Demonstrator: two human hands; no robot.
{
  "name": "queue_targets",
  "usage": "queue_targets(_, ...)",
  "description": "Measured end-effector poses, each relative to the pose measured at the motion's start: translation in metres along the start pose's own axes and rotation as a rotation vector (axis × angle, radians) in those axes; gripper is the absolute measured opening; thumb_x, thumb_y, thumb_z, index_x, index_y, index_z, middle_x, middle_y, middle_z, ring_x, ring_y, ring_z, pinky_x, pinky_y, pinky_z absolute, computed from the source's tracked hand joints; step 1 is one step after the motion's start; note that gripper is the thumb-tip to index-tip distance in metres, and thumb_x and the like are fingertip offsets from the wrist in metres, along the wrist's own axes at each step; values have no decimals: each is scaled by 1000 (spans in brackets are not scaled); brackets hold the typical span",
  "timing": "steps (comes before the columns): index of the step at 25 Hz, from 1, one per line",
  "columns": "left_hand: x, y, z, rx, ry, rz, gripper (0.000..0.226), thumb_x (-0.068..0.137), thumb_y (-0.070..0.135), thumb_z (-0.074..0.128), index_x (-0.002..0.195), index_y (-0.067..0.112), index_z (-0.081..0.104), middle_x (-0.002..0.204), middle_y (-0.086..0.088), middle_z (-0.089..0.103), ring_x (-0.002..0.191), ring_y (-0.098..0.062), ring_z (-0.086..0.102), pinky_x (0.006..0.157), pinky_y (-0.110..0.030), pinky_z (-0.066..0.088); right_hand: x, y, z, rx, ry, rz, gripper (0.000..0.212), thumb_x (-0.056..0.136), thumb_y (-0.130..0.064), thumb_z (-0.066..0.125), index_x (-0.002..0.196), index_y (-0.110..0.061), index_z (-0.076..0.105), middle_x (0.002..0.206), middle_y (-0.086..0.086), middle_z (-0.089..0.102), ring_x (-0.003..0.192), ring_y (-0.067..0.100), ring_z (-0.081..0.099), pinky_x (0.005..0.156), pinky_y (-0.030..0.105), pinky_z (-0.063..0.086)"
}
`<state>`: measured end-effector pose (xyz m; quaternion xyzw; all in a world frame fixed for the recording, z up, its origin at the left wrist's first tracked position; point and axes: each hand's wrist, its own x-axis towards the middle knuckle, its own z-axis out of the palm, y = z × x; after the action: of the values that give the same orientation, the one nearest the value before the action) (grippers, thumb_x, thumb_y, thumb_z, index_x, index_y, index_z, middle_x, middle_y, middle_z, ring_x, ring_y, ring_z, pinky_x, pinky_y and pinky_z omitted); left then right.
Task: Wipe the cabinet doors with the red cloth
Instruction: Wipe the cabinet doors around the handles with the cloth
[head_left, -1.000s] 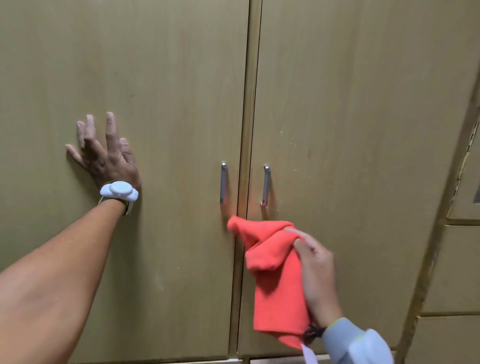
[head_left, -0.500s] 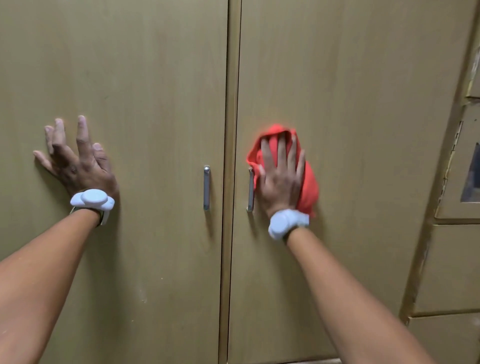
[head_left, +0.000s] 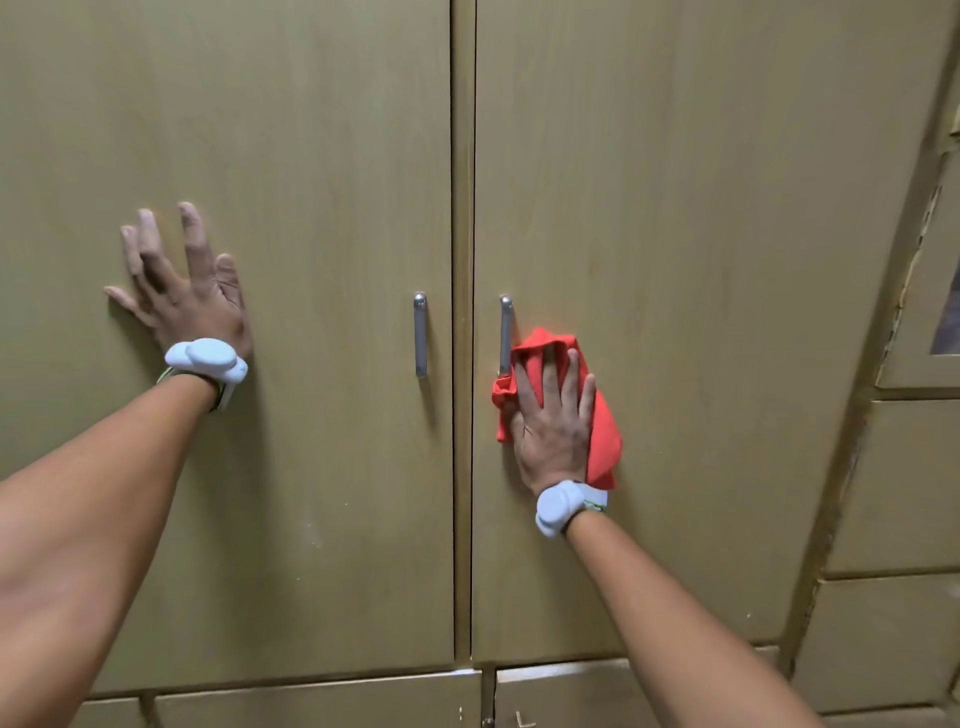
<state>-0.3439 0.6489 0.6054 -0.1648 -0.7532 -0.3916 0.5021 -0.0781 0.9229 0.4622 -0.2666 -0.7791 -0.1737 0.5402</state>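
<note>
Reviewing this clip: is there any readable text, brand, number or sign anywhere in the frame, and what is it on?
None can be read.
Cabinet doors: plain wood grain, no label.
Two metal handles: no marking visible.
Red cloth under the right hand: no tag or print in view.
White wrist devices: blank, no logo visible.
Left hand: flat on the left door, holding nothing.

The cabinet doors (head_left: 311, 156) look like matt wood-grain laminate, olive-tan and smooth, with faint pale specks low on the left panel. Both handles (head_left: 420, 335) are brushed metal with a dull sheen. The red cloth (head_left: 605, 426) has a soft, finely napped weave, possibly microfibre. The wristbands (head_left: 207, 359) are smooth, pale, satin plastic.
</note>
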Motion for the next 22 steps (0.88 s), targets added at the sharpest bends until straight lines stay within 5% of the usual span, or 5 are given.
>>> queue_targets(4,-1,-2,-12,15,-138,10,62,109,46,27,166,37,4,174,-10,5,162,-36,7,115,-77,21,88,23,-30,-77,39,-154,56,103,-38,41,158,-34,36,167,10,31,155,40,26,122,63,25)
queue_targets(10,-2,-1,-9,39,-179,-33,62,108,48,22,165,40,-1,175,-6,0,162,-36,4,115,-77,20,201,2,-59,44,232,-49,49,108,-47,32,155,-36,40,165,3,36,155,33,30,124,56,24)
queue_targets(13,-8,3,-7,35,-173,-64,61,108,49,18,165,41,-1,176,-5,-1,163,-36,3,117,-76,16,144,-7,-35,67,283,54,50,108,-44,34,157,-32,38,166,3,34,155,31,31,123,56,25)
queue_targets(18,-7,14,-25,40,-252,-95,62,109,46,24,165,39,-2,176,-4,-4,163,-36,0,115,-77,20,-21,-3,-6,23,3,-41,61,101,-44,55,158,-29,37,166,10,29,153,40,31,119,62,33)
queue_targets(22,-6,13,-31,64,-334,-99,65,109,47,28,165,39,-3,175,-3,-8,163,-35,-3,111,-78,26,28,13,-23,-43,22,-79,51,104,-42,50,152,-27,48,163,11,38,152,40,34,118,61,34)
